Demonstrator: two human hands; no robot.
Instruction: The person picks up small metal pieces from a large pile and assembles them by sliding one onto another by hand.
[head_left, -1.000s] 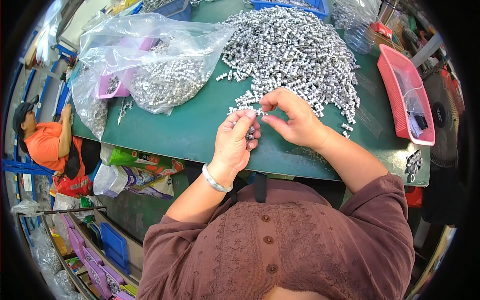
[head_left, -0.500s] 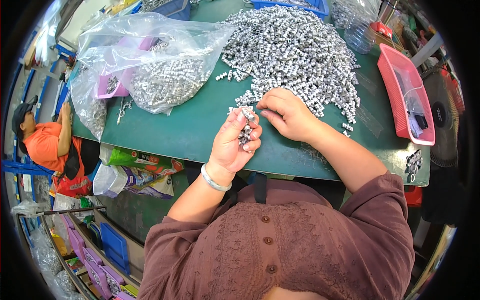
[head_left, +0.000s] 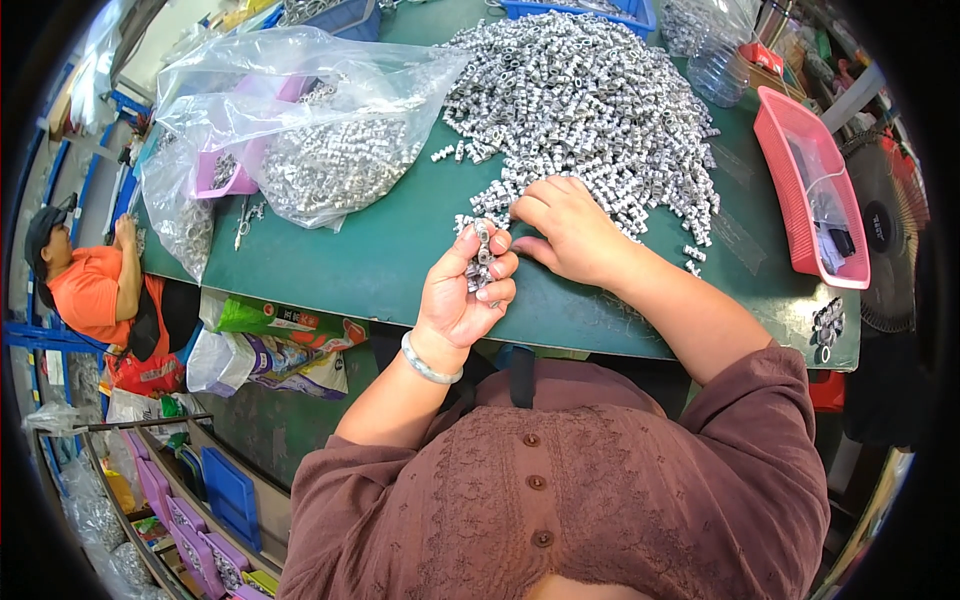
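Note:
In my left hand (head_left: 462, 285), palm up with the fingers curled, are several small silvery ribbed metal parts (head_left: 482, 255). One stands upright between the thumb and fingertips. My right hand (head_left: 570, 230) hovers just beside it, its fingers bent toward those parts. A gap shows between its thumb and forefinger, and nothing is visible in it. Behind both hands spreads a large heap of the same metal parts (head_left: 590, 100) on the green table (head_left: 380, 255). A few loose pieces lie at the heap's near edge.
A clear plastic bag (head_left: 340, 170) of metal parts lies at the left, over a purple scoop-like bin (head_left: 240, 180). At the right stands a pink basket (head_left: 775, 130) with a fan (head_left: 882, 230) beyond. Another person in orange (head_left: 95, 290) works at the far left.
The parts in my left hand have shifted, and one now stands upright at the fingertips. My right thumb has moved lower, away from its forefinger. The other person's hands have lowered slightly.

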